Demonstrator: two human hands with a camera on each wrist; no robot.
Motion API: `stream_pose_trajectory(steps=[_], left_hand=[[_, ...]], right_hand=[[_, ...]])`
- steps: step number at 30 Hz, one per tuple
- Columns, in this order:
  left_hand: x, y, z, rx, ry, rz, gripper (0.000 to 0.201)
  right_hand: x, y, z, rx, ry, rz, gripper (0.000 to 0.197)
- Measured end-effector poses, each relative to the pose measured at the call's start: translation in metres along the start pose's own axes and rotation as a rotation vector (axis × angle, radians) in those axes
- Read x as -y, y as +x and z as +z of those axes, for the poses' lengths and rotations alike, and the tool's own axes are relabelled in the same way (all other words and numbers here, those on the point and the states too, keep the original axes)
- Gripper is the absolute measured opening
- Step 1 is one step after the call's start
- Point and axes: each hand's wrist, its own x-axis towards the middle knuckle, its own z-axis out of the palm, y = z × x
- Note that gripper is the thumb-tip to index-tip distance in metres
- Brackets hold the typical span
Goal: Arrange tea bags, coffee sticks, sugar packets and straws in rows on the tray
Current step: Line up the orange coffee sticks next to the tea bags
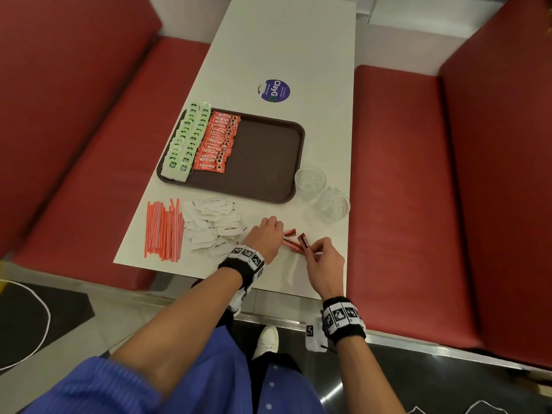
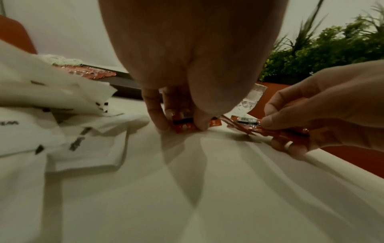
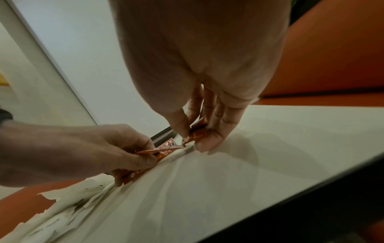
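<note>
1. While your left hand pinched a coffee stick against the white table, thumb and fingers curled around its end, your right hand pinched another few coffee sticks just beside it; how many it held you could not tell from the views.
2. Between your two hands, one more loose stick lay flat on the table near its near edge.
3. You had the brown tray farther up the table, with two rows of green tea bags along its left side and one overlapped row of red coffee sticks just to their right; the individual pieces were too many and too overlapped to count.
4. You had a loose heap of white sugar packets lying just left of your left hand, touching the near rim of the tray's shadow side, and uncountable as piled.
5. You had a bundle of red-and-white straws lying at the far left of the near edge, beside the sugar heap.
6. Two clear glasses stood to the right of the tray, close to each other, just beyond your right hand.
7. One round blue sticker sat on the table beyond the tray, and red bench seats flanked the table on both sides.
</note>
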Motion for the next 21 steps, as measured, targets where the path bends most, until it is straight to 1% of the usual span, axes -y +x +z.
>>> stream_pose_trajectory(steps=[3,6,10,12,14,16,18,21], left_hand=[[-0.005,-0.005,-0.003,0.046,-0.002,-0.025,0.035],[-0.004,-0.009,-0.013,0.094,-0.125,-0.063,0.032],[0.000,-0.016,-0.026,0.168,-0.230,-0.087,0.030],[0.003,-0.021,-0.029,0.176,-0.260,-0.096,0.020],[0.008,-0.025,-0.031,0.166,-0.280,-0.093,0.011],[0.015,-0.028,-0.035,0.154,-0.281,-0.081,0.013],[0.022,-0.031,-0.040,0.135,-0.301,-0.085,0.018],[0.030,-0.033,-0.050,0.102,-0.351,-0.093,0.022]], right_hand=[[0.002,0.000,0.000,0.007,0.047,-0.010,0.017],[0.006,0.001,-0.001,0.005,0.159,-0.004,0.023],[0.017,0.002,0.000,0.045,0.178,-0.137,0.028],[0.023,0.003,0.000,0.051,0.188,-0.160,0.026],[0.028,0.006,0.000,0.062,0.199,-0.153,0.020],[0.032,0.009,0.001,0.118,0.212,-0.147,0.016],[0.039,0.012,0.003,0.208,0.217,-0.130,0.015],[0.050,0.018,0.002,0.300,0.223,-0.120,0.020]])
